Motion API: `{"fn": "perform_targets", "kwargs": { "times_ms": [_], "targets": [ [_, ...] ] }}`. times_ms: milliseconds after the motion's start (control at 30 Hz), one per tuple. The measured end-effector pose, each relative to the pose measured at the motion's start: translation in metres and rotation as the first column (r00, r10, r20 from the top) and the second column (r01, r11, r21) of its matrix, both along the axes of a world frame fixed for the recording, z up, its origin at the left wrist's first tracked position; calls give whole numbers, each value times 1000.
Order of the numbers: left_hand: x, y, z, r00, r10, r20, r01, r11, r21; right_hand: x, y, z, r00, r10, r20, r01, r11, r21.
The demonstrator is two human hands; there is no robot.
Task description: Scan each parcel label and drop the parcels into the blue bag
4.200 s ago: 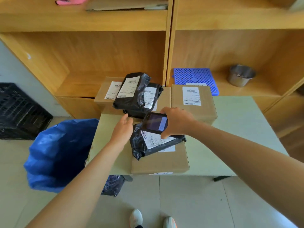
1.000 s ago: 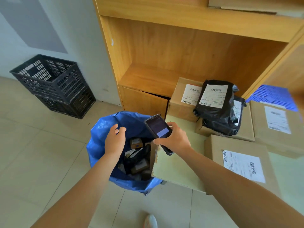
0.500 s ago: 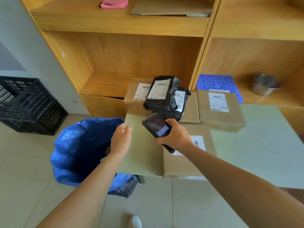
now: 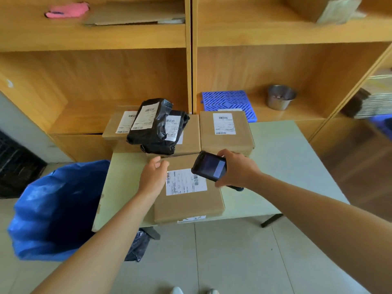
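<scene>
Nearest cardboard parcel (image 4: 188, 200) flat on the pale green surface (image 4: 284, 166), at its front edge, label up. Long axis roughly front to back, slightly turned; white label (image 4: 185, 182) across the far half, one barcode at its left edge, another at its right. Plain brown card, a strip of white tape on the front face.

Left hand (image 4: 153, 177) over the parcel's far-left corner, fingers loosely curled, nothing gripped; contact with the box not clear. Right hand (image 4: 237, 168) wrapped around a black handheld scanner (image 4: 210, 167), screen up and tilted toward the camera, head end over the label's right edge, long axis slanting from upper left to lower right.

Further back on the surface: two more brown boxes side by side, left box (image 4: 125, 126) and right box (image 4: 224, 130), each with a white label. Two black poly-bag parcels stacked on the left box, upper one (image 4: 150, 122) leaning over lower one (image 4: 169, 136), both crumpled and glossy, labels up.

Blue bag (image 4: 57, 209) on the floor just left of the surface, mouth open upward. Wooden shelves (image 4: 191, 39) behind, with a blue plastic grid (image 4: 229, 101) and a steel cup (image 4: 280, 97).
</scene>
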State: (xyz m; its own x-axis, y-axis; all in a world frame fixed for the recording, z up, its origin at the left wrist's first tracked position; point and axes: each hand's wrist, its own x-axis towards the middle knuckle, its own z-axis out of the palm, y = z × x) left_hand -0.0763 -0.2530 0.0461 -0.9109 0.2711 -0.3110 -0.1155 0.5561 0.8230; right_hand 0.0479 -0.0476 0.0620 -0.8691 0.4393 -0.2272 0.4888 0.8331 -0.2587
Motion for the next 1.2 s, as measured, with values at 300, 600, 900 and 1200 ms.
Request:
{"fn": "perform_targets", "kwargs": {
  "times_ms": [300, 600, 900, 1200],
  "targets": [
    [17, 13, -12, 984, -168, 53, 172, 981, -92, 30, 34, 9, 968, 106, 226, -143, 978, 154],
    [2, 0, -30, 981, -183, 57, 191, 952, -239, 31, 48, 12, 922, 144, 359, -228, 952, 202],
    [-4, -9, -42, 987, -72, 142, 97, 980, -174, 25, 54, -12, 965, -98, 245, 114, 992, -53],
    [-25, -26, -93, 932, 93, 349, -54, 991, -120, -4, 5, -99, 844, -528, 95, 440, 579, -687]
  ]
}}
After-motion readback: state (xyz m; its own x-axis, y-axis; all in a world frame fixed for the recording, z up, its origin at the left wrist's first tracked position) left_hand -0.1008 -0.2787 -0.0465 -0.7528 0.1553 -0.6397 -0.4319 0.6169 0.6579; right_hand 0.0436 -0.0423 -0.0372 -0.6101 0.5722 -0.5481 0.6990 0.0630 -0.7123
